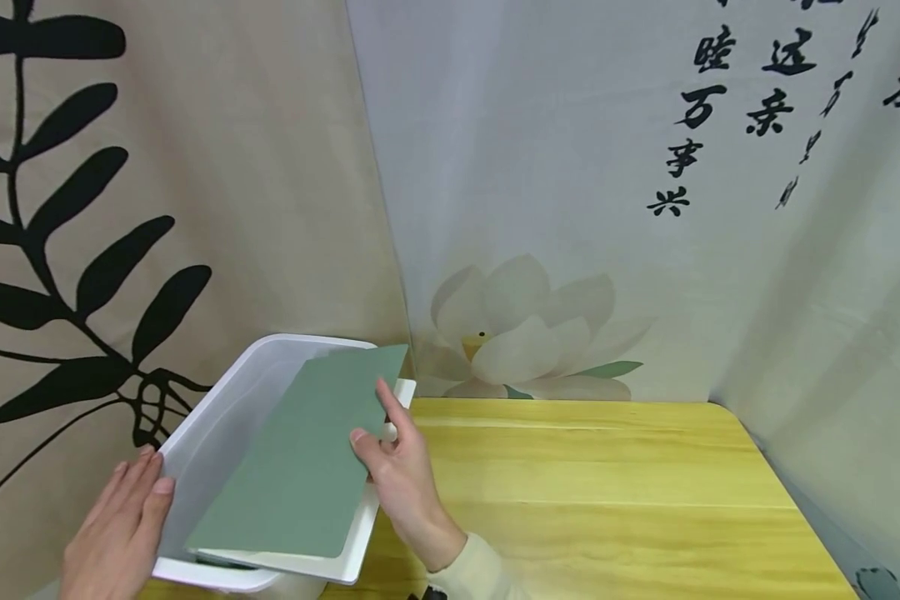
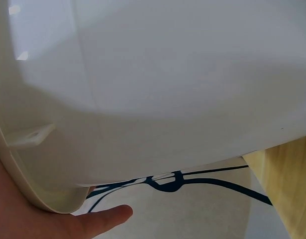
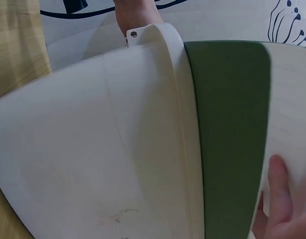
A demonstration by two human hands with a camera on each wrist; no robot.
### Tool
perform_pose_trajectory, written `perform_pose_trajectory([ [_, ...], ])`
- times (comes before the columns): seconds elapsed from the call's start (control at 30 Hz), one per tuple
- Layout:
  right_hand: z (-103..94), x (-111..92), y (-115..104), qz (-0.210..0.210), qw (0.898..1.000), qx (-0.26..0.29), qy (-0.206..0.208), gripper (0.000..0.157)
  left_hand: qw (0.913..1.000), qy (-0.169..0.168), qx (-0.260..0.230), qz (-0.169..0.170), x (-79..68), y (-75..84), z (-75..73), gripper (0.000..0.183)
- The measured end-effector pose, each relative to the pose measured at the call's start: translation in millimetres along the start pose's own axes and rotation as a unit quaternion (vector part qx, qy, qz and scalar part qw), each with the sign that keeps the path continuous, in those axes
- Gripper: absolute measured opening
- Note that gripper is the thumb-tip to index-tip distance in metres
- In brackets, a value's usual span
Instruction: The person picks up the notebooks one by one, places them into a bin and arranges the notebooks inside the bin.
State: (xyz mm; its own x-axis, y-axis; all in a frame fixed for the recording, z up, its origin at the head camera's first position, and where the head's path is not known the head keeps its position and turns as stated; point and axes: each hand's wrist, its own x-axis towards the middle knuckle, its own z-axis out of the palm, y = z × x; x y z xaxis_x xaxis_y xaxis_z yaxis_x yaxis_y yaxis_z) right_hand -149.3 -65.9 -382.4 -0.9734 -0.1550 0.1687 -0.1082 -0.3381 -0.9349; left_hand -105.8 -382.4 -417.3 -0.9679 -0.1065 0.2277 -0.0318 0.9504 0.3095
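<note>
A white plastic tub (image 1: 217,400) stands tilted at the left of the head view. Over its right side lies a green-covered notebook (image 1: 307,450), whose white page edges (image 3: 289,99) show in the right wrist view. My right hand (image 1: 408,475) holds the notebook by its right edge, thumb on the green cover, index finger stretched along the edge; the other fingers are partly hidden. Against the tub's left rim rests my left hand (image 1: 116,525), its fingers fairly straight. In the left wrist view a fingertip (image 2: 120,213) sticks out past the rim.
A yellow wooden table (image 1: 607,483) extends to the right of the tub. Behind stand fabric curtains (image 1: 285,208), printed with dark leaves, a lotus flower (image 1: 528,333) and black writing. A small tab with a hole (image 3: 134,35) juts from the tub's rim.
</note>
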Motion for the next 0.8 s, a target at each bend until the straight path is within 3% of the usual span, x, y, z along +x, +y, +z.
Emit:
perform_pose_trajectory([
  [0.43, 15.2, 9.3, 9.7, 0.013, 1.000, 0.010, -0.008, 0.065, 0.9998, -0.009, -0.005, -0.018, 1.1, 6.0, -3.2, 0.064],
  [0.8, 27.4, 14.9, 15.0, 0.032, 0.998, 0.047, -0.016, 0.066, 1.0000, 0.009, -0.004, 0.000, -3.1, 5.5, -2.2, 0.060],
])
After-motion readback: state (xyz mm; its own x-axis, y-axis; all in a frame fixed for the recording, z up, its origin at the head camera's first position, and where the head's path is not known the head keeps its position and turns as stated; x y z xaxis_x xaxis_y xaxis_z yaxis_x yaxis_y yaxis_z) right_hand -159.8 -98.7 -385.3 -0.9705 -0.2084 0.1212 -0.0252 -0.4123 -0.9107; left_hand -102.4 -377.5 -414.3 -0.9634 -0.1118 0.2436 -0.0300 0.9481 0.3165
